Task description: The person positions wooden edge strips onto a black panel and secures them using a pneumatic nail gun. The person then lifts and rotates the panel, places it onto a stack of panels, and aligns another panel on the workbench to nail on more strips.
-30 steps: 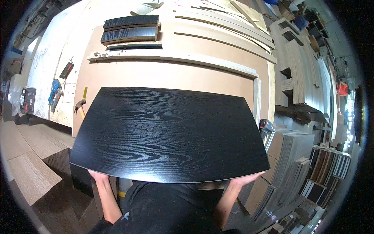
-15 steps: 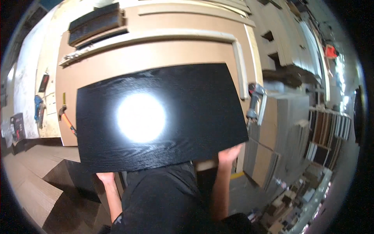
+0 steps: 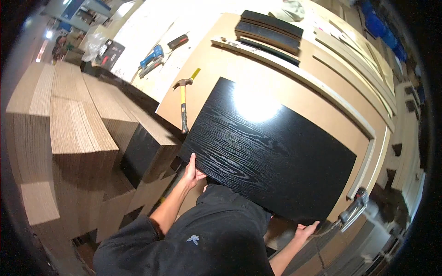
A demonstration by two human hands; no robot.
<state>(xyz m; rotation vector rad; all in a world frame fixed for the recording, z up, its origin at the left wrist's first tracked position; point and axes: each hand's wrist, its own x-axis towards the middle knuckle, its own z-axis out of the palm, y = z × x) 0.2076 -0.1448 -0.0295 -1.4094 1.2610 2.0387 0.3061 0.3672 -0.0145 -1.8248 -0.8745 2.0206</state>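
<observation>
A black wood-grain panel [image 3: 271, 161] lies at a slant in front of me, with a bright patch of light on its far edge. My left hand [image 3: 191, 175] grips its near edge at the left, thumb on top and fingers beneath. At the near right corner, my right hand [image 3: 305, 230] holds the same edge, its fingers partly hidden under the panel. Beyond the panel's left side lies a claw hammer [image 3: 183, 106] with a yellow and black handle. A nail gun [image 3: 357, 207] sits off its right corner, close to my right hand.
A tan board [image 3: 207, 64] covers the bench, with a pale L-shaped wooden frame [image 3: 317, 85] behind the panel. Black strips [image 3: 269, 30] are stacked at the back. A blue power tool [image 3: 153, 60] lies at the far left. Tall stacks of wood-grain boards [image 3: 78, 124] stand at my left.
The view has swung to the left, so the panel now appears slanted and farther right. More of my left hand shows, its thumb over the panel's edge. Both hands still hold the panel.
</observation>
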